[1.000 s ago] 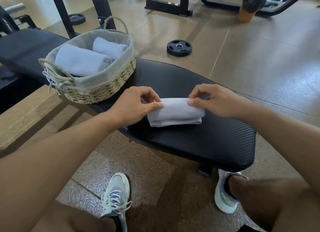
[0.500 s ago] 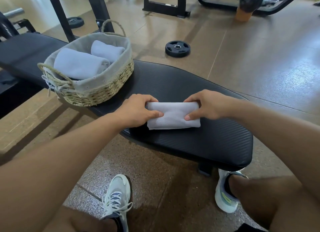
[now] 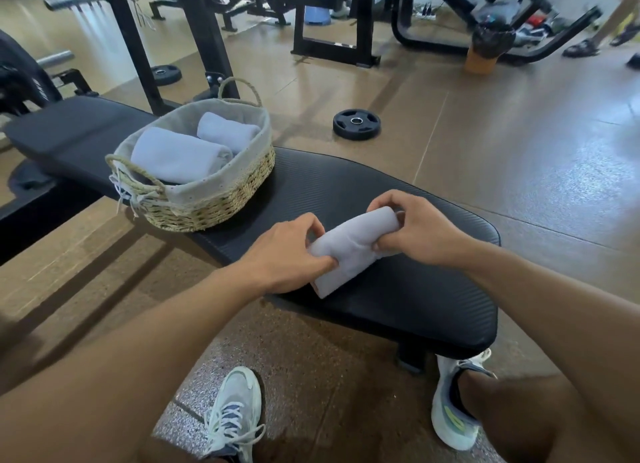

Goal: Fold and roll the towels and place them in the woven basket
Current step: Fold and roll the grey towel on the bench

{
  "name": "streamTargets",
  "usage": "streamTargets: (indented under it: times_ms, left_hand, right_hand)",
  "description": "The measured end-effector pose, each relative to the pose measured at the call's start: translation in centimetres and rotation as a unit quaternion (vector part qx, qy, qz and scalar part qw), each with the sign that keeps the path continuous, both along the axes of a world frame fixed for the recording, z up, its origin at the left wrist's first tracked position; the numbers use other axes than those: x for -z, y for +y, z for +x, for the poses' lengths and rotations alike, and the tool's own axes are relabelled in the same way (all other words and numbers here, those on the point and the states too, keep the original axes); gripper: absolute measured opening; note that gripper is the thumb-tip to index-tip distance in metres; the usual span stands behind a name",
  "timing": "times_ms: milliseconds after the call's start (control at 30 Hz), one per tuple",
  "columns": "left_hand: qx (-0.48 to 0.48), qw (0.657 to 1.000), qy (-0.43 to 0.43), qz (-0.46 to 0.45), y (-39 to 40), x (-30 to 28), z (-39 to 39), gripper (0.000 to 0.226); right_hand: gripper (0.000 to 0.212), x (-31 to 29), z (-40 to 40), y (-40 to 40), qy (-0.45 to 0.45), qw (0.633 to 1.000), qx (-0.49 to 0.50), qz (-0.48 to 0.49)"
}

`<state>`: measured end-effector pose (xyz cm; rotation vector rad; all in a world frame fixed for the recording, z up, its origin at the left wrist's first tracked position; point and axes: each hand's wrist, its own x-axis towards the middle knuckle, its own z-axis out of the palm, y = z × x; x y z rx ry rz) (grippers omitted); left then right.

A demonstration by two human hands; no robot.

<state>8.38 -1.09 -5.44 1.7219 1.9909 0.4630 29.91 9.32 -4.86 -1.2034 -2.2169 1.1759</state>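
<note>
A pale grey rolled towel is held tilted just above the black padded bench. My left hand grips its near left end. My right hand grips its far right end, which is raised higher. A woven basket with a grey cloth lining and rope handles stands on the bench to the left of my hands. Inside it lie two rolled towels, a large one in front and a smaller one behind.
A black weight plate lies on the floor beyond the bench, and another weight plate lies further left. Black machine frames stand at the back. A person's sandalled feet are at the far right. My shoes are under the bench's near edge.
The towel lay flat on the bench with both hands on its ends. Now both hands grip it and have lifted it, the right end higher. The view has tilted up.
</note>
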Motion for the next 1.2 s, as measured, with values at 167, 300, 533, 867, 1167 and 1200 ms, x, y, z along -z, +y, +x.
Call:
streamTargets:
  times_ms: [167,300,533,867,1167,1200]
  left_hand:
    - [0.041,0.993,-0.113,0.006,-1.6,-0.6,1.0,0.049]
    - [0.045,0.984,-0.168,0.045,-1.7,-0.2,1.0,0.047]
    - [0.073,0.988,-0.127,0.042,-1.2,-0.2,0.4,0.042]
    - [0.022,0.983,-0.179,-0.043,-1.2,-0.8,-1.8,0.04]
    - [-0.01,0.954,-0.296,-0.046,-2.0,-1.8,-4.6,0.041]
    - [-0.024,0.947,-0.32,-0.033,-2.0,-1.9,-5.0,0.043]
  right_hand:
    - [0.057,-2.5,-0.1,-1.0,0.129,0.99,-0.048,-0.037]
    - [0.064,-3.4,-0.6,-2.0,0.135,0.988,-0.074,-0.007]
    - [0.071,-4.0,-0.5,-2.8,-0.018,0.978,-0.168,0.123]
    - [0.046,-2.4,0.4,-1.5,-0.03,0.982,-0.124,0.142]
    - [0.056,-2.1,-2.3,-3.1,-0.054,0.975,-0.202,0.068]
    - [0.057,-2.1,-2.8,-3.1,-0.037,0.979,-0.195,0.047]
